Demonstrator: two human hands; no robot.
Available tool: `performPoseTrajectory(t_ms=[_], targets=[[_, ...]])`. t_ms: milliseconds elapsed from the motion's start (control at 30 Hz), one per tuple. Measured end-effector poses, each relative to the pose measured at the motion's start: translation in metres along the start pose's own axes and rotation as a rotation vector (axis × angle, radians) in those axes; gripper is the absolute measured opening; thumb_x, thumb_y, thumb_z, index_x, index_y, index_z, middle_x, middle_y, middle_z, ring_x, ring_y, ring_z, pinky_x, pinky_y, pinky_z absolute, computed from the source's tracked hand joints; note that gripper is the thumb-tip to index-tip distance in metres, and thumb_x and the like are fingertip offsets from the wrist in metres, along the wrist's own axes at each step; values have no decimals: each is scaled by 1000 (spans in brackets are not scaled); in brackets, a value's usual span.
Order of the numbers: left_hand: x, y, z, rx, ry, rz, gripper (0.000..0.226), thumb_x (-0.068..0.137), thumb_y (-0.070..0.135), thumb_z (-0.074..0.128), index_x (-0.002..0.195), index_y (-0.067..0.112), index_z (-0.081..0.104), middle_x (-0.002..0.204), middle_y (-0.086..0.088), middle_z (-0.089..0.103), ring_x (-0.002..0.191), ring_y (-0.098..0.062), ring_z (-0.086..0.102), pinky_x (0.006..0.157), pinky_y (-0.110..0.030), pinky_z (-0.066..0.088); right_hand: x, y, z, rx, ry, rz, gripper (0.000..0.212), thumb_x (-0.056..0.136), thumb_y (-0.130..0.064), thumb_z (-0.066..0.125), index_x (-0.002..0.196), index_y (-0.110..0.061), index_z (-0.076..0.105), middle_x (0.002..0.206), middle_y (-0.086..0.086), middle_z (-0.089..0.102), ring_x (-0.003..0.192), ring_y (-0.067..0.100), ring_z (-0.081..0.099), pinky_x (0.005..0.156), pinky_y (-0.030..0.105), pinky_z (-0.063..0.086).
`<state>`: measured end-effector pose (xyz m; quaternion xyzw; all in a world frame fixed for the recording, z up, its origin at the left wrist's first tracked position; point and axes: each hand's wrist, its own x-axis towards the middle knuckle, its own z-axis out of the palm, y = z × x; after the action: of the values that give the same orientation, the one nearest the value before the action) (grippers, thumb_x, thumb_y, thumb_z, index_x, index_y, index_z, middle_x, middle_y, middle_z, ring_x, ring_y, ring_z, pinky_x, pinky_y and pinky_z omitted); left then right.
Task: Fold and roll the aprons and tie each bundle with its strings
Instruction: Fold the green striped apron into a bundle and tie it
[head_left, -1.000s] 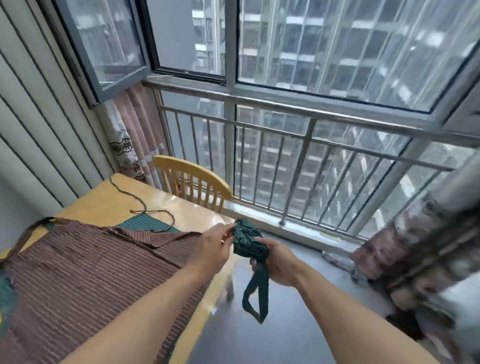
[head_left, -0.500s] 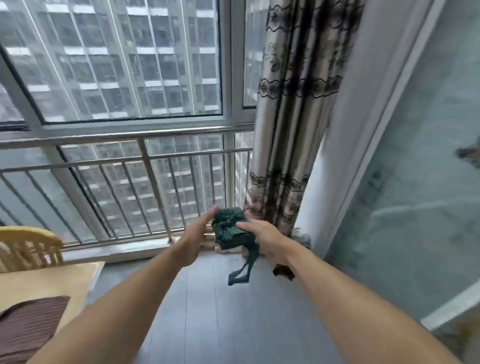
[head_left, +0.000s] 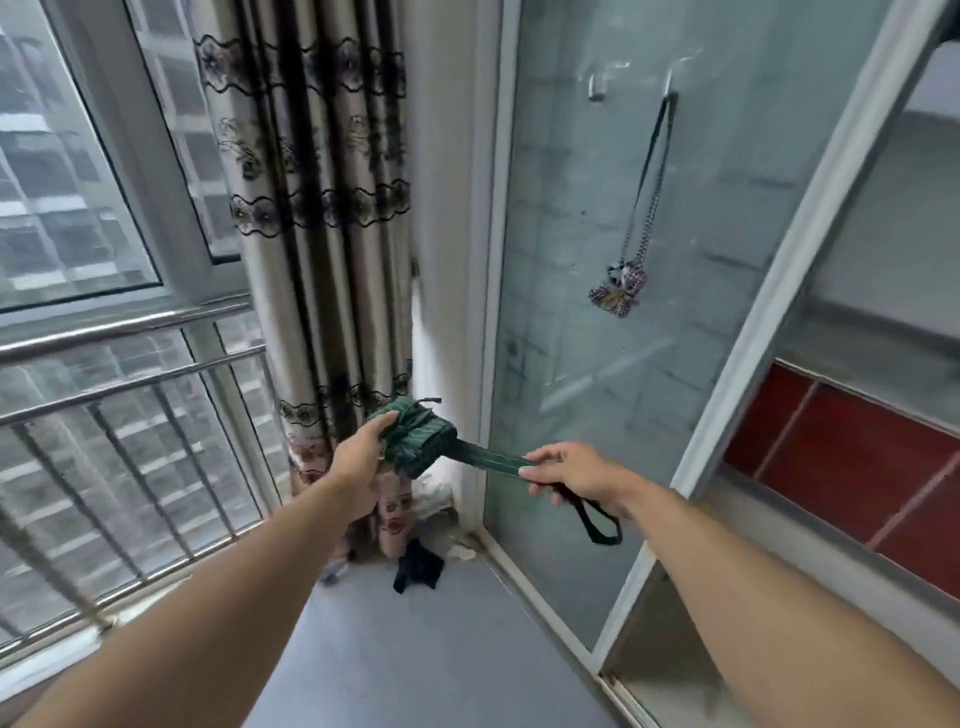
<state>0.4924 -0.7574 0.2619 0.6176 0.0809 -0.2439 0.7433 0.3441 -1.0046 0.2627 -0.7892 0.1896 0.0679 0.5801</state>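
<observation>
A dark green striped apron bundle (head_left: 415, 441), rolled tight with strings knotted on top, hangs in the air in front of me. My left hand (head_left: 358, 457) grips its left side. A flat green strap (head_left: 488, 460) runs out of the bundle to the right. My right hand (head_left: 571, 473) pinches that strap and holds it taut, and the strap's dark loop (head_left: 597, 525) dangles below the hand. The table and the other aprons are out of view.
A patterned curtain (head_left: 311, 208) hangs straight ahead beside a glass sliding door (head_left: 623, 364). Another tied bundle (head_left: 618, 291) hangs by its strings from a hook on the glass. A metal railing (head_left: 130, 384) and window fill the left. A dark rag (head_left: 418, 564) lies on the grey floor.
I have turned right, away from the table and chair, to face the curtain and glass door. My right hand left the bundle and drew its strap out to the right.
</observation>
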Motion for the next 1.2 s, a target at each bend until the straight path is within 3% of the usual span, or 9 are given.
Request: performPoseTrajectory(t_ms=[200, 300, 400, 600, 700, 767, 933, 1067, 1200], targets=[[72, -9, 59, -114, -100, -143, 38, 91, 35, 66, 122, 13, 67, 109, -10, 74, 81, -22, 70, 56, -30, 56, 18, -61, -124, -483, 57, 59, 19, 85, -29, 81, 101, -19, 77, 80, -6, 75, 53, 7, 55, 50, 23, 36], [106, -4, 85, -140, -145, -249, 29, 95, 33, 60, 113, 11, 67, 96, -11, 72, 79, -23, 67, 55, -27, 57, 25, -115, -162, -616, 79, 95, 15, 82, -28, 84, 94, -22, 77, 72, -7, 68, 52, 6, 55, 49, 20, 34], [134, 3, 107, -115, -240, -357, 26, 97, 29, 55, 105, 6, 64, 87, -16, 69, 78, -26, 64, 54, -27, 58, 34, -164, -186, -614, 201, 8, 22, 77, -33, 88, 81, -17, 75, 63, -2, 60, 49, 10, 48, 45, 18, 35], [172, 28, 149, 80, -549, -468, 45, 94, 21, 54, 132, -3, 49, 117, -28, 63, 93, -39, 68, 81, -43, 60, 60, -244, -205, -395, 406, -330, 31, 72, -38, 91, 73, -17, 68, 60, -4, 59, 53, 9, 49, 48, 21, 37], [184, 49, 181, 440, -601, -347, 45, 100, 30, 54, 137, 5, 47, 140, -17, 54, 117, -36, 60, 100, -48, 51, 72, -269, -219, -313, 461, -386, 31, 71, -38, 91, 71, -20, 66, 66, -6, 59, 63, 9, 52, 58, 25, 40], [182, 82, 212, 607, -610, -62, 43, 98, 30, 59, 137, 14, 52, 139, -4, 56, 122, -25, 54, 107, -44, 45, 78, -284, -232, -284, 435, -388, 30, 72, -37, 91, 71, -21, 65, 71, -1, 60, 71, 14, 57, 69, 31, 45], [132, 199, 295, 50, -959, 215, 41, 83, 22, 57, 121, 11, 66, 118, -11, 68, 114, -28, 63, 108, -48, 44, 90, -320, -266, -313, 400, -350, 38, 73, -41, 89, 74, -18, 59, 61, -5, 53, 64, 14, 58, 67, 29, 47], [111, 246, 336, 163, -1122, 338, 31, 85, 28, 52, 106, 12, 70, 111, -13, 64, 107, -29, 60, 108, -49, 41, 92, -346, -293, -367, 354, -281, 37, 75, -41, 88, 76, -20, 58, 58, -6, 47, 63, 14, 57, 68, 30, 48], [107, 272, 358, 78, -1164, 345, 19, 92, 25, 54, 79, 14, 62, 75, -3, 52, 70, -20, 56, 81, -39, 53, 97, -371, -320, -356, 255, -253, 26, 80, -28, 86, 87, -14, 66, 64, -4, 49, 66, 15, 51, 57, 22, 51]])
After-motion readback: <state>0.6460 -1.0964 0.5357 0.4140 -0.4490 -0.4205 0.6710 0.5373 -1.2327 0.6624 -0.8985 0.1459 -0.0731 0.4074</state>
